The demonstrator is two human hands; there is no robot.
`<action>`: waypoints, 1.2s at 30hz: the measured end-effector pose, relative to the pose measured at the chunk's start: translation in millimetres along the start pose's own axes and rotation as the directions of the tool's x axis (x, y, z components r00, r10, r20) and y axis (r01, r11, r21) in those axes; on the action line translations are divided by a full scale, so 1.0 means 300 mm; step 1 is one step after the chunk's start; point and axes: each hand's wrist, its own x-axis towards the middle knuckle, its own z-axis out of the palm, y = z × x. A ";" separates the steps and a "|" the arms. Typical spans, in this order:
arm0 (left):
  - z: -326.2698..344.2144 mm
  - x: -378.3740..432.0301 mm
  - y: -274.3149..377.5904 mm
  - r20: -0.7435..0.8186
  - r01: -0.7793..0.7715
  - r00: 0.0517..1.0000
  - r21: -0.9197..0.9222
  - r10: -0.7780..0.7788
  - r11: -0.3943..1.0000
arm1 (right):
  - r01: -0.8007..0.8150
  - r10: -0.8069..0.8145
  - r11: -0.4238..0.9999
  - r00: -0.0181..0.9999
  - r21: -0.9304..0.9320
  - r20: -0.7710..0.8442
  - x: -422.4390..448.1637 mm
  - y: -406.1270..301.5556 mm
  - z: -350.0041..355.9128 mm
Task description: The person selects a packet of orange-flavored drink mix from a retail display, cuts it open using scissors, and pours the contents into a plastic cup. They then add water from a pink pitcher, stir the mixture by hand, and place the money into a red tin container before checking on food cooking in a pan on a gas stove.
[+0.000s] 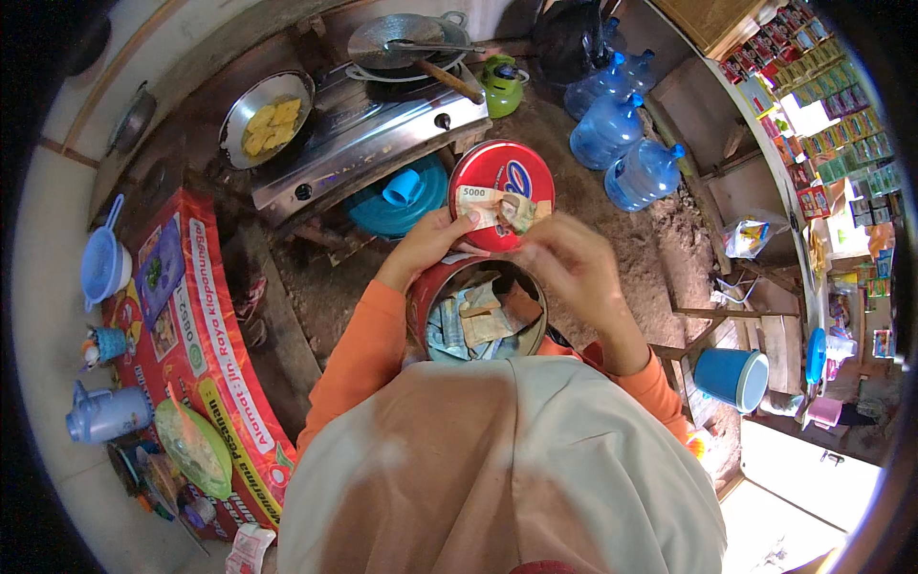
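Note:
My left hand (429,242) grips a round red tin lid (479,166), with the thumb pressing a banknote (476,206) flat on its top. The note's right part is creased or folded over. Blurred, my right hand (576,267) is at the lid's lower right edge, close to the note. Whether its fingertips pinch anything cannot be made out. Just below the lid, against my body, an uncovered round tin (422,300) holds several crumpled banknotes (479,321), brownish and bluish.
Ahead stands a gas stove (373,125), with a wok of yellow frying pieces (272,128) at its left. Blue water gallons (608,130) and a green kettle (502,86) are beyond. A red-bannered table (237,344) lies left; a blue bucket (724,377) lies right.

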 end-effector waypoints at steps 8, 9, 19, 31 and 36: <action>0.067 0.054 0.014 0.062 0.018 0.998 0.060 -0.021 0.998 | 0.249 0.034 0.887 0.805 -0.389 0.592 -0.069 0.129 0.315; 0.052 0.051 0.007 0.055 0.009 0.998 0.032 -0.010 0.999 | 0.280 -0.076 0.914 0.829 -0.294 0.553 -0.051 0.107 0.280; 0.012 0.027 -0.006 0.027 0.005 1.000 -0.004 -0.005 1.000 | -0.222 0.306 0.877 0.942 0.427 -0.137 0.092 0.029 -0.141; 0.023 0.043 -0.006 0.144 0.009 0.989 0.161 -0.032 0.987 | 0.063 -0.079 0.957 0.996 -0.285 -0.045 0.124 0.269 0.033; 0.029 0.038 -0.011 0.209 -0.093 0.976 0.125 0.065 0.988 | 0.028 -0.080 0.886 0.992 -0.462 -0.093 0.107 0.256 0.072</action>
